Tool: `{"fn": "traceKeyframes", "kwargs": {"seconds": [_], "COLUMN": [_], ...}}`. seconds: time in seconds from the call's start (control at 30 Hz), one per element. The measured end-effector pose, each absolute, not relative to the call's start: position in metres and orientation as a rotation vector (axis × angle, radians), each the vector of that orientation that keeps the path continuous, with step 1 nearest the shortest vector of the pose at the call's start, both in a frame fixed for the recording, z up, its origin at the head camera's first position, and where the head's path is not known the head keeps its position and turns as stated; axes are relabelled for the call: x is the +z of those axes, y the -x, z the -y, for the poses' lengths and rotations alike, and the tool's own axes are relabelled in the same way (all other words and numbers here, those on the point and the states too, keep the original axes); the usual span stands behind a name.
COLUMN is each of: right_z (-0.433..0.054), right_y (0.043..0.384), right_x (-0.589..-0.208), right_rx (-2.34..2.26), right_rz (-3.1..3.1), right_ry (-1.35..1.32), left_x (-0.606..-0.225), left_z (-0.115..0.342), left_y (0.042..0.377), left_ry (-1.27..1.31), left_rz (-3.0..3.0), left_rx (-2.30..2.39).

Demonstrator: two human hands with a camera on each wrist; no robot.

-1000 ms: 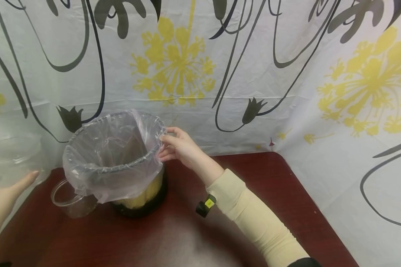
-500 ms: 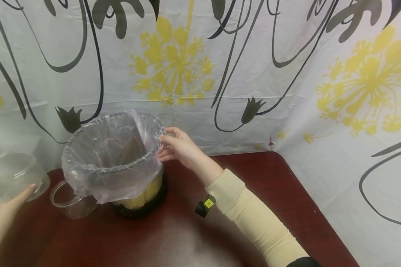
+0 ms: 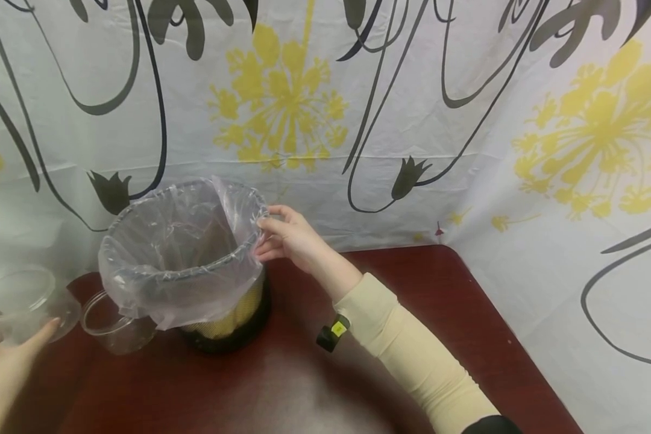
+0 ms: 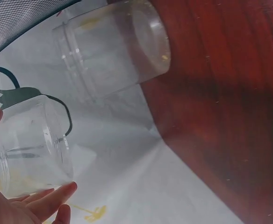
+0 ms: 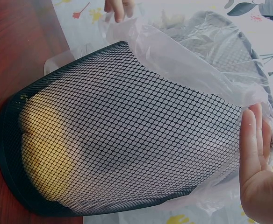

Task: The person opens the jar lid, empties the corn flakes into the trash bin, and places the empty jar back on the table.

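At the left edge of the head view my left hand [image 3: 5,374] holds a clear plastic jar [image 4: 29,144], thumb on one side and fingers on the other. The jar hangs close to the table's back left corner. A second clear jar [image 3: 122,334] stands on the table between it and a black mesh wastebasket [image 5: 141,107]. A thin, pinkish see-through bin liner [image 3: 190,301] is folded over the basket's rim. My right hand [image 3: 295,241] grips that rim on its right side through the liner, thumb on top and fingers outside against the mesh. Something yellow [image 5: 47,144] shows low inside the basket.
All this is on a dark red wooden table [image 3: 298,386] with a rounded back right corner. A white curtain [image 3: 314,199] with grey and yellow plant prints hangs close behind it and along the right side.
My left hand has lowered its jar from in front of the curtain toward the table, level with the standing jar. The right hand keeps its grip on the rim, and the basket has not moved.
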State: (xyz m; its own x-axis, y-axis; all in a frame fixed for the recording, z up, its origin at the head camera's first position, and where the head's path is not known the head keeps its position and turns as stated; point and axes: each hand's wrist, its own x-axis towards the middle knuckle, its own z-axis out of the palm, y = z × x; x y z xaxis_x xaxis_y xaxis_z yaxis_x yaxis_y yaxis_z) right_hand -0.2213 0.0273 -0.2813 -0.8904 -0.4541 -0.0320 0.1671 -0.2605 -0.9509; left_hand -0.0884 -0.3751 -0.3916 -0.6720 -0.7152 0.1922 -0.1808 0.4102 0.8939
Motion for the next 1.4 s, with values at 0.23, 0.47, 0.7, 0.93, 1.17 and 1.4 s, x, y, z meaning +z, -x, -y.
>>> {"fn": "traceKeyframes", "kwargs": {"seconds": [0.23,0.47,0.7,0.93,1.17,1.4], "right_z": [-0.027,-0.027,-0.026,-0.026,-0.026,-0.027], "right_y": [0.222,0.223,0.224,0.223,0.223,0.223], "right_x": [-0.281,-0.283,-0.284,-0.283,-0.283,-0.284], "right_rx": [-2.201,-2.199,-2.197,-2.203,-2.197,-2.204], "right_rz": [-1.616,-1.613,-1.608,-1.608,-1.613,-1.602], "right_ry": [0.340,0.336,0.336,0.338,0.345,0.346], "left_x": [-0.408,-0.408,-0.408,-0.413,-0.420,-0.427], "left_z": [0.380,0.378,0.380,0.382,0.385,0.385], "left_y": [0.087,0.079,0.076,0.074,0.071,0.068], "left_ry": [-0.536,-0.619,-0.707,-0.780,-0.744,-0.747], "left_rz": [2.070,2.135,2.166,2.175,2.177,2.200], "left_rx": [-1.177,-1.187,-1.191,-1.224,-1.219,-1.162]}}
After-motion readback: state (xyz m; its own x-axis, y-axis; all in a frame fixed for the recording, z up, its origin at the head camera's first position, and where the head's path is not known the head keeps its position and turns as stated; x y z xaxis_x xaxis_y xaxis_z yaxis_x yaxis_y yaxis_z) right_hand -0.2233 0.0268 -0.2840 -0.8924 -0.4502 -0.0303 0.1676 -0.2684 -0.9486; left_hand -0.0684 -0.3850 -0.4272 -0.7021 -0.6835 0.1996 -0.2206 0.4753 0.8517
